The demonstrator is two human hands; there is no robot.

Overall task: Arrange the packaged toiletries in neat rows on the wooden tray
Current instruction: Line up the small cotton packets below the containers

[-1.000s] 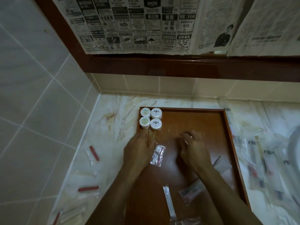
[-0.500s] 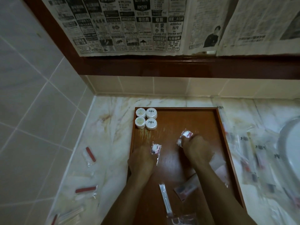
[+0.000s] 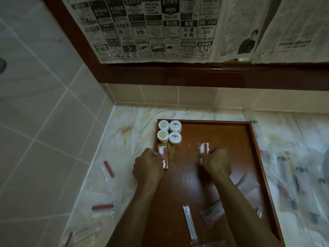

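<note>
A wooden tray [image 3: 213, 132] lies on the marble counter. Several round white packs [image 3: 169, 133] sit in a square block in its far left corner. Just below them, against the tray's left rim, my left hand [image 3: 148, 168] holds a clear packet with a red strip [image 3: 164, 156] flat on the tray. My right hand [image 3: 216, 162] grips a second red-strip packet [image 3: 204, 148] near the tray's middle. A long white packet [image 3: 189, 222] and a reddish sachet [image 3: 211, 213] lie on the near part of the tray, between my forearms.
More red-strip packets [image 3: 107, 169] [image 3: 103, 208] lie on the counter left of the tray. Many clear-wrapped toiletries [image 3: 292, 172] are scattered to its right. A tiled wall stands on the left, and a newspaper-covered mirror with a dark wooden frame [image 3: 195, 73] at the back.
My left hand has carried its packet up and left to the tray's left rim, under the round packs. My right hand's packet is turned flatter, still near the tray's middle.
</note>
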